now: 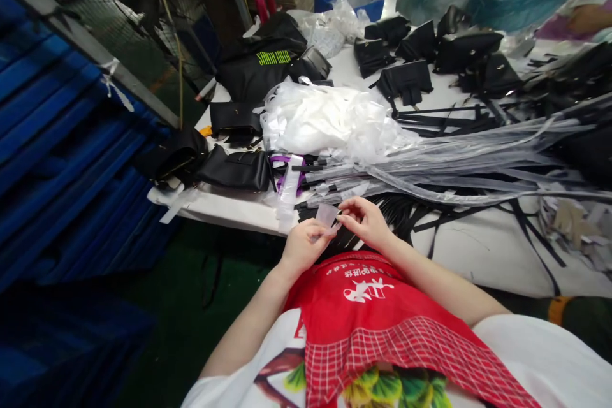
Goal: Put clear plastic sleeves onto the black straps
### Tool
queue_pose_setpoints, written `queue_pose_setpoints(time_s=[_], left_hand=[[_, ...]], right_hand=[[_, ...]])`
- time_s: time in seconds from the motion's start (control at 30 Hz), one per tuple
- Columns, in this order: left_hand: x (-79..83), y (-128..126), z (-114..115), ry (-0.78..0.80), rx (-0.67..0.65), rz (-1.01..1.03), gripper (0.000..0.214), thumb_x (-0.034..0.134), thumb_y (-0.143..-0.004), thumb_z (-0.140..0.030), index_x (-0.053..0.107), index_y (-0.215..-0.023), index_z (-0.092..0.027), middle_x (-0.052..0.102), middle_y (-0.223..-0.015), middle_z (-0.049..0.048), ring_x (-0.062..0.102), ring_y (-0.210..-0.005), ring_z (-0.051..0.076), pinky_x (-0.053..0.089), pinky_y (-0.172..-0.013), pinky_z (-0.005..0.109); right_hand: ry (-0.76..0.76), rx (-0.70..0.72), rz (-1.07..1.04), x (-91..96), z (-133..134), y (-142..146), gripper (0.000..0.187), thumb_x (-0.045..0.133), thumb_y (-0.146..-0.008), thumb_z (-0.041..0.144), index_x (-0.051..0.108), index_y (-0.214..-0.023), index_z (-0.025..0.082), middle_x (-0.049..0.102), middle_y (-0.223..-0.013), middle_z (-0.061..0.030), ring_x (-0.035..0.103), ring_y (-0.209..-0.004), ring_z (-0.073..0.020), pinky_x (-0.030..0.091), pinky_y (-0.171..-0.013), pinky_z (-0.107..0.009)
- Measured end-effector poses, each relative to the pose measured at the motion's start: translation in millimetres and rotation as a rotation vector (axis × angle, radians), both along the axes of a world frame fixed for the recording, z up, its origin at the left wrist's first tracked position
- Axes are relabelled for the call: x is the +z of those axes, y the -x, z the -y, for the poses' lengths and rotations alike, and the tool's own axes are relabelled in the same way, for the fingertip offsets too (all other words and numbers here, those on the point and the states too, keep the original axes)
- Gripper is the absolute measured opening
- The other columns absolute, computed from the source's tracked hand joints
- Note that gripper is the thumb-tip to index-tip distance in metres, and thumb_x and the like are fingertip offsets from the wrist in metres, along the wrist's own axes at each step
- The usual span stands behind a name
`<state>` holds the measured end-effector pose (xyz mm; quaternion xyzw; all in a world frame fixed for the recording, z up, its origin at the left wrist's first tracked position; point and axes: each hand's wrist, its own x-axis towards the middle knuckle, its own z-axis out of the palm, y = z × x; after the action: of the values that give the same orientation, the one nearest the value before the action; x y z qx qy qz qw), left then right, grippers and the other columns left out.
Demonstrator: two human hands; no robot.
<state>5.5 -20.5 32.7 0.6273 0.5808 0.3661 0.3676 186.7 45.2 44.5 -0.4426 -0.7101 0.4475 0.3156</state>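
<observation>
— Left hand point(303, 245) pinches the near end of a clear slip point(327, 213), thumb and fingers closed on it.

— And the other one?

— Right hand point(363, 222) has the far end the same way, fingertips shut on the plastic. So the clear slip sits between my two hands, over the near edge of the table point(478, 252) and just above my apron point(363, 306).

— What does it look like?

— Small, thin, see-through and a bit milky, roughly rectangular, with a soft curl. I cannot tell whether it is one layer or two.

— What lies around you?

— Far left is a blue stack point(57, 159), well apart from the table, with dark floor point(191, 306) between. Then come black pouches point(236, 169) at the table corner, a white heap point(325, 118) behind them, and clear strips point(454, 166) fanning right. Black straps point(430, 217) run beneath those to the edge near my right hand, and paper scraps point(574, 223) lie far right.

— Any room to move?

— Bare table shows right of my right wrist. Ahead of my fingers the straps and strips crowd close. Under my forearms it is open down to my lap.
</observation>
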Motion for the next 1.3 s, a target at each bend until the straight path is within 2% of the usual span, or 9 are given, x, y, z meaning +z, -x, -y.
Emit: queue_pose_setpoints(time_s=[0.23,0.4,0.53,0.63,0.73,0.83,0.93,1.07,1.3], left_hand=[[-0.5,-9.2,0.2,0.005,-0.264,-0.004,0.013,0.068,-0.084,-0.028,0.079,-0.079,-0.024,0.073,-0.102,0.0049,0.067,-0.092,0.019,0.052,-0.082,0.028],[-2.1,-20.8,2.9,0.066,-0.385,0.042,0.014,0.066,-0.086,-0.030,0.079,-0.081,-0.025,0.076,-0.089,0.0026,0.068,-0.085,0.019,0.051,-0.079,0.028],[-4.3,-24.5,1.3,0.131,-0.362,-0.004,0.019,0.063,-0.087,-0.030,0.079,-0.079,-0.023,0.075,-0.079,0.0021,0.067,-0.070,0.016,0.048,-0.067,0.025],[-7.6,-17.0,-2.3,0.107,-0.273,-0.027,0.020,0.065,-0.085,-0.030,0.076,-0.071,-0.021,0.072,-0.070,0.0018,0.064,-0.065,0.015,0.046,-0.063,0.024],[-11.4,-3.5,-5.3,0.079,-0.168,-0.067,0.023,0.065,-0.083,-0.031,0.073,-0.065,-0.020,0.070,-0.066,0.0017,0.060,-0.062,0.015,0.045,-0.062,0.025],[-14.1,7.8,-6.3,0.068,-0.105,-0.103,0.027,0.064,-0.083,-0.032,0.071,-0.060,-0.019,0.068,-0.064,0.0017,0.059,-0.062,0.015,0.045,-0.062,0.025],[-15.9,12.3,-6.0,0.073,-0.081,-0.100,0.024,0.065,-0.082,-0.032,0.072,-0.063,-0.019,0.071,-0.068,0.0023,0.061,-0.065,0.015,0.047,-0.064,0.025],[-19.0,11.8,-4.7,0.103,-0.078,-0.104,0.023,0.065,-0.081,-0.034,0.075,-0.066,-0.020,0.073,-0.072,0.0024,0.063,-0.067,0.016,0.048,-0.065,0.025],[-23.3,12.6,-3.2,0.155,-0.093,-0.128,0.027,0.064,-0.081,-0.042,0.077,-0.071,-0.021,0.075,-0.077,0.0038,0.066,-0.073,0.019,0.050,-0.068,0.028]], right_hand=[[0.011,0.105,0.035,-7.6,7.6,-0.5,0.025,0.071,-0.081,0.030,0.061,-0.063,0.016,0.057,-0.064,0.0008,0.050,-0.060,-0.0098,0.038,-0.058,-0.022],[0.025,0.088,0.015,-12.2,17.9,-1.8,0.033,0.074,-0.078,0.035,0.057,-0.057,0.015,0.054,-0.061,0.0020,0.047,-0.057,-0.0087,0.036,-0.055,-0.021],[0.194,0.091,0.005,-30.8,3.1,-28.7,0.029,0.064,-0.085,0.042,0.066,-0.074,0.016,0.064,-0.069,-0.0006,0.056,-0.060,-0.0107,0.043,-0.057,-0.021],[0.392,-0.211,0.288,-54.8,-18.4,-76.0,0.035,0.048,-0.095,0.045,0.069,-0.098,0.017,0.072,-0.088,-0.0043,0.064,-0.068,-0.0122,0.048,-0.062,-0.021],[0.507,-0.376,0.545,-81.4,-30.0,-128.1,0.034,0.050,-0.094,0.039,0.070,-0.086,0.013,0.074,-0.083,-0.0097,0.068,-0.068,-0.0150,0.049,-0.065,-0.023],[0.673,-0.349,0.680,-107.5,-23.8,-156.2,0.035,0.061,-0.087,0.038,0.068,-0.065,0.012,0.070,-0.061,-0.0097,0.066,-0.055,-0.0170,0.050,-0.060,-0.025],[0.802,-0.316,0.738,-130.7,-9.5,-154.8,0.041,0.063,-0.086,0.043,0.066,-0.060,0.012,0.066,-0.053,-0.0087,0.064,-0.047,-0.0168,0.050,-0.054,-0.025],[0.791,-0.360,0.777,-148.8,2.6,-141.2,0.047,0.060,-0.086,0.050,0.064,-0.056,0.013,0.068,-0.055,-0.0112,0.064,-0.049,-0.0168,0.050,-0.057,-0.026],[0.663,-0.509,0.762,-145.8,7.4,-133.1,0.022,0.063,-0.081,0.033,0.069,-0.076,0.013,0.072,-0.074,-0.0120,0.070,-0.081,-0.0216,0.047,-0.070,-0.024]])
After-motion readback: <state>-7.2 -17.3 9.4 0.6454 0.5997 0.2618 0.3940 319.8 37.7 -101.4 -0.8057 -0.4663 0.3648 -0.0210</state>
